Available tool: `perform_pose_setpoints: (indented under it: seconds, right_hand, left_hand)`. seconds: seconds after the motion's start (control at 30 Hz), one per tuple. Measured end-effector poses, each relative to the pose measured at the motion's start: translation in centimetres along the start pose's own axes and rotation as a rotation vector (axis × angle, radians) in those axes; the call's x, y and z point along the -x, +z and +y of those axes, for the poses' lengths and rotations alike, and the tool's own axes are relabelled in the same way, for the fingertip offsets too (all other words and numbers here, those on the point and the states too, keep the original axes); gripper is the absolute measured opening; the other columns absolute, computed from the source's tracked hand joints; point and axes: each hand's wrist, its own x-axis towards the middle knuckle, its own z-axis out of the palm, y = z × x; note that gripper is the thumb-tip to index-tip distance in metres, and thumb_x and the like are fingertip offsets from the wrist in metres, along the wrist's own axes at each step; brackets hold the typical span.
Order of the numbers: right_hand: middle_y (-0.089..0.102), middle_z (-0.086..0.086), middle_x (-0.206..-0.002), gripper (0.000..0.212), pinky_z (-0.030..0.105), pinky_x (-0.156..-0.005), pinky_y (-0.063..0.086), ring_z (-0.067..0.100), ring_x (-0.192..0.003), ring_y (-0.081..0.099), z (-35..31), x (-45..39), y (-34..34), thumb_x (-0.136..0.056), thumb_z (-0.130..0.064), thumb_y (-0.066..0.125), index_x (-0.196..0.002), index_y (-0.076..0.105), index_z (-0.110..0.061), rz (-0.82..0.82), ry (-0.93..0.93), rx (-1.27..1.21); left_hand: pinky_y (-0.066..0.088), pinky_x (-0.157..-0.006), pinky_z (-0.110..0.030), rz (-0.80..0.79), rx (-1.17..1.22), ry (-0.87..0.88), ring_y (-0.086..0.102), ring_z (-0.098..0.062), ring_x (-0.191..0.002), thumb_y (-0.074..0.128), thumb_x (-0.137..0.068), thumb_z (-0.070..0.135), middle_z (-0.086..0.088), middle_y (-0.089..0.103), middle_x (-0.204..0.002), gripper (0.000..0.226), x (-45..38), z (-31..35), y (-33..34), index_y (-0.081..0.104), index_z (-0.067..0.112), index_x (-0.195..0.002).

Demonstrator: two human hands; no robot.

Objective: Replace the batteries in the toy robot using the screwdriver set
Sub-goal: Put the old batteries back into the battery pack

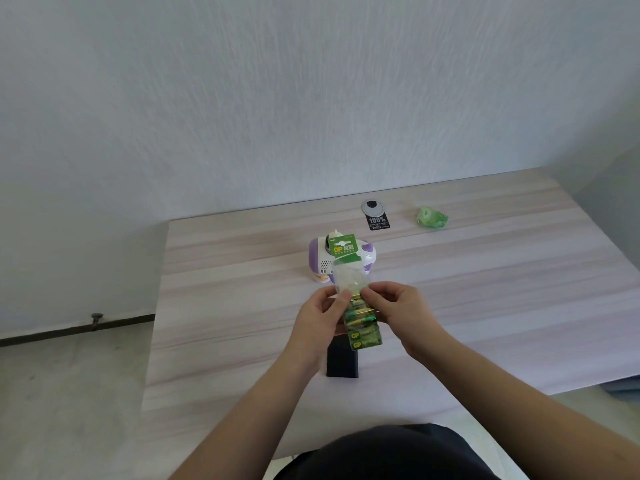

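Observation:
A white and purple toy robot (318,259) lies on the wooden table (485,289), behind my hands. I hold a green battery pack (360,327) upright above the table, its green card top in front of the robot. My left hand (320,317) grips the pack's left side with the thumb on the clear plastic. My right hand (398,303) pinches the pack's right side near the upper batteries. Below the pack, a black flat case (343,362) rests on the table, partly hidden by my left wrist.
A crumpled green wrapper (432,217) lies at the back right. A grey cable grommet (373,206) and a black label (378,222) sit near the table's far edge. The wall stands right behind the table; the floor shows on the left.

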Motion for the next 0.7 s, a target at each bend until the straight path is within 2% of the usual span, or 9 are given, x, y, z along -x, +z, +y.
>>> perform_pose_setpoints:
  seconds: [0.17,0.3,0.37,0.47,0.53,0.6,0.7]
  right_hand:
    - [0.074,0.0,-0.092,0.012,0.033,-0.083,0.059,0.014,-0.087,0.072,-0.1,0.2,0.8,-0.092,-0.023,0.063,-0.101,0.07,-0.019,0.002,-0.025,0.024]
    - [0.073,-0.004,-0.091,0.014,0.031,-0.081,0.058,0.011,-0.087,0.07,-0.2,0.6,1.6,-0.095,-0.034,0.057,-0.102,0.067,-0.026,0.021,-0.069,0.107]
    - [0.072,-0.005,-0.092,0.017,0.027,-0.078,0.057,0.009,-0.086,0.07,-0.4,1.0,2.0,-0.093,-0.038,0.06,-0.106,0.066,-0.029,0.003,-0.077,0.143]
    - [0.069,-0.006,-0.091,0.027,0.026,-0.075,0.058,0.007,-0.083,0.069,-0.3,1.2,2.2,-0.087,-0.038,0.067,-0.113,0.062,-0.034,0.005,-0.1,0.272]
    - [0.07,-0.006,-0.09,0.024,0.029,-0.076,0.059,0.008,-0.081,0.069,-0.2,1.2,2.3,-0.087,-0.034,0.069,-0.11,0.062,-0.036,0.03,-0.12,0.309]
    - [0.073,-0.007,-0.087,0.016,0.03,-0.076,0.059,0.008,-0.08,0.07,0.0,1.3,2.4,-0.087,-0.029,0.069,-0.1,0.065,-0.039,0.044,-0.133,0.264]
    - [0.074,-0.007,-0.085,0.013,0.02,-0.068,0.056,0.006,-0.078,0.071,0.0,1.8,2.9,-0.089,-0.023,0.068,-0.09,0.068,-0.035,0.041,-0.108,0.13]
  left_hand:
    - [0.061,-0.079,-0.039,0.042,-0.1,0.071,0.072,-0.017,-0.086,0.063,-0.093,0.025,-0.006,0.073,-0.093,0.015,-0.2,0.2,-1.0,0.067,0.012,-0.1]
    - [0.06,-0.077,-0.047,0.099,-0.102,0.108,0.072,-0.022,-0.084,0.067,-0.09,0.024,-0.007,0.072,-0.089,0.013,-0.3,-0.3,-1.2,0.067,0.012,-0.094]
    - [0.06,-0.077,-0.049,0.131,-0.1,0.116,0.072,-0.025,-0.083,0.07,-0.089,0.024,-0.008,0.072,-0.086,0.012,-0.4,-0.5,-1.4,0.068,0.012,-0.091]
    - [0.06,-0.076,-0.049,0.143,-0.08,0.108,0.072,-0.024,-0.083,0.07,-0.089,0.023,-0.008,0.071,-0.087,0.011,-0.4,-0.7,-1.6,0.068,0.013,-0.091]
    - [0.06,-0.076,-0.047,0.13,-0.059,0.095,0.072,-0.023,-0.082,0.069,-0.089,0.023,-0.01,0.071,-0.089,0.012,-0.4,-0.7,-1.9,0.068,0.011,-0.093]
    - [0.061,-0.074,-0.045,0.097,-0.023,0.076,0.072,-0.023,-0.081,0.068,-0.09,0.022,-0.012,0.071,-0.09,0.014,-0.3,-0.6,-2.2,0.067,0.008,-0.094]
    - [0.06,-0.068,-0.036,0.03,0.063,0.017,0.072,-0.019,-0.077,0.066,-0.091,0.018,-0.01,0.071,-0.085,0.015,0.0,-0.1,-2.7,0.066,0.003,-0.095]
